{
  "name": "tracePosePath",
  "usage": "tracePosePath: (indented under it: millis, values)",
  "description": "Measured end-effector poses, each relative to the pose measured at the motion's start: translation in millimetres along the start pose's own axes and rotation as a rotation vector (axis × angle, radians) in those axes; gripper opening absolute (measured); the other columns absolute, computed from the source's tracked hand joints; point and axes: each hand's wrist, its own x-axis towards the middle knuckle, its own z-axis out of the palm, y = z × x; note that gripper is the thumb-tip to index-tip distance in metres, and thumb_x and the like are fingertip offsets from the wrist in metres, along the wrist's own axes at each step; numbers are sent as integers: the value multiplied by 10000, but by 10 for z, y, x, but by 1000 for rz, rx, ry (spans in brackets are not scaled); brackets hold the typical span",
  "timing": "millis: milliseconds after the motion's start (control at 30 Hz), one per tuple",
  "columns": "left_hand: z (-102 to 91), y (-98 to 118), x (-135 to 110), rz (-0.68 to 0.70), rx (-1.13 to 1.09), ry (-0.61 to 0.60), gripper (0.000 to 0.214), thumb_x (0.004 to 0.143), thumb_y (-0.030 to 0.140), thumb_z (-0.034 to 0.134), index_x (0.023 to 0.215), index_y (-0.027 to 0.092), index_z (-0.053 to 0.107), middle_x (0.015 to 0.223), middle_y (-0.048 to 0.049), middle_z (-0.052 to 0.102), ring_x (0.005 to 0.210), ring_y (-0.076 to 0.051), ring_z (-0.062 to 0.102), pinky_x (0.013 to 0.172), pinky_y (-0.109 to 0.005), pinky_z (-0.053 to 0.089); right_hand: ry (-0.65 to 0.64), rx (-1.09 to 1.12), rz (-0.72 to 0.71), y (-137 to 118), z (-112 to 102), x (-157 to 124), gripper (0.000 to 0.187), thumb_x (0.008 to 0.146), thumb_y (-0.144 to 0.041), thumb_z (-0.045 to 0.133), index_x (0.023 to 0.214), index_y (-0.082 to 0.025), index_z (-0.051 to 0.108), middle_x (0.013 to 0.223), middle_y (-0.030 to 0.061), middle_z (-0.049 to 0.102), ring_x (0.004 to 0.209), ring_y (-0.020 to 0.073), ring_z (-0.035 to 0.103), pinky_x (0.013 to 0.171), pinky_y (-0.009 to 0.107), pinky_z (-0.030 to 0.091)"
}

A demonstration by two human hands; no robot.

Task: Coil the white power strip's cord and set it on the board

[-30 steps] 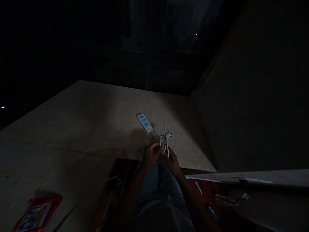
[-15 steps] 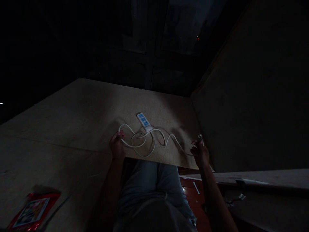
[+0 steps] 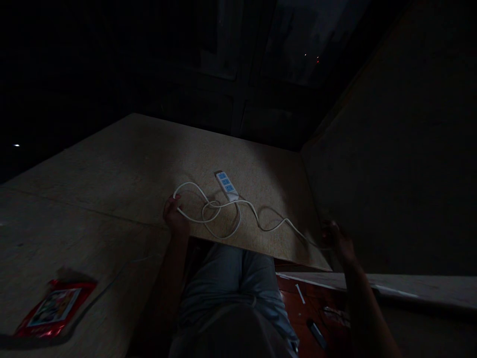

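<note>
A white power strip (image 3: pixel 227 186) with blue socket faces lies on the tabletop in front of me. Its white cord (image 3: pixel 274 228) runs in loose loops beside the strip and stretches out to the right. My left hand (image 3: pixel 174 215) is closed on a loop of the cord, left of the strip. Over at the table's right edge, my right hand (image 3: pixel 339 242) is closed around the cord's far end. Dimness and blur hide the plug there.
The pale table (image 3: pixel 149 149) has a seam on its left part. A red packet (image 3: pixel 54 308) lies at the lower left, beside a dark thin cord. A dark wall (image 3: pixel 391 189) rises at the right. Small items lie on the reddish floor (image 3: pixel 298 318) below.
My right hand has moved right, drawing the cord out straighter. My left hand has shifted slightly left, widening its loop. The view has turned a little.
</note>
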Motion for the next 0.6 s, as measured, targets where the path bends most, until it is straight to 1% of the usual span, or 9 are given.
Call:
tracePosePath:
  millis: [33, 100, 200, 267, 333, 400, 433, 500, 600]
  values:
    - [31, 21, -17, -2, -44, -27, 285, 639, 368, 678, 830, 179, 584, 1052, -47, 665, 1078, -184, 594, 796, -255, 431, -33, -18, -2, -6, 31, 0, 765, 713, -877, 499, 739, -129, 657, 660, 82, 599, 578, 159, 524, 499, 251, 386]
    - [110, 78, -57, 4, -104, -122, 270, 701, 423, 646, 819, 183, 606, 1074, -60, 676, 1130, -206, 598, 910, -308, 441, -121, -7, 8, -21, 133, -10, 712, 737, -823, 543, 798, -125, 668, 661, 65, 585, 571, 146, 504, 495, 240, 365]
    - [271, 196, -139, 6, -148, -322, 313, 760, 491, 597, 813, 187, 651, 1011, -72, 699, 1093, -231, 632, 1017, -388, 428, -258, 22, -18, -49, 356, -25, 670, 789, -759, 544, 925, -115, 670, 642, 29, 536, 499, 109, 408, 452, 228, 292]
    - [389, 274, -205, -6, -175, -429, 327, 750, 501, 612, 802, 184, 674, 974, -77, 708, 1057, -237, 650, 1036, -404, 432, -325, 9, -92, -74, 526, -25, 643, 806, -738, 534, 922, -119, 663, 643, 26, 528, 489, 104, 384, 443, 226, 278]
    - [496, 327, -268, -23, -176, -491, 330, 727, 497, 637, 776, 174, 684, 960, -90, 711, 1034, -241, 658, 1028, -403, 445, -373, -18, -182, -102, 696, -29, 604, 824, -717, 521, 874, -131, 656, 647, 37, 542, 515, 120, 424, 460, 231, 312]
    - [568, 337, -320, -27, -139, -498, 326, 702, 488, 661, 742, 164, 673, 958, -102, 709, 1003, -245, 662, 979, -397, 474, -407, -40, -228, -131, 853, -50, 585, 844, -703, 503, 845, -136, 647, 633, 41, 549, 541, 141, 469, 494, 245, 359]
    - [585, 326, -341, -25, -100, -489, 328, 694, 485, 669, 738, 160, 669, 954, -104, 707, 980, -243, 664, 942, -386, 489, -415, -42, -234, -146, 925, -69, 588, 852, -700, 496, 877, -133, 651, 641, 44, 562, 559, 153, 494, 520, 256, 387]
    - [569, 277, -374, 4, 42, -479, 332, 704, 480, 673, 761, 153, 678, 922, -95, 700, 915, -223, 658, 866, -348, 499, -420, -29, -240, -172, 1052, -120, 621, 869, -696, 483, 1017, -118, 654, 720, 64, 614, 629, 183, 554, 600, 288, 444]
    - [418, 173, -411, 111, 350, -520, 296, 751, 438, 662, 699, 147, 680, 759, -54, 649, 772, -169, 602, 769, -272, 463, -419, 19, -242, -194, 1200, -201, 677, 891, -698, 460, 1199, -115, 612, 987, 128, 677, 872, 253, 626, 804, 365, 489]
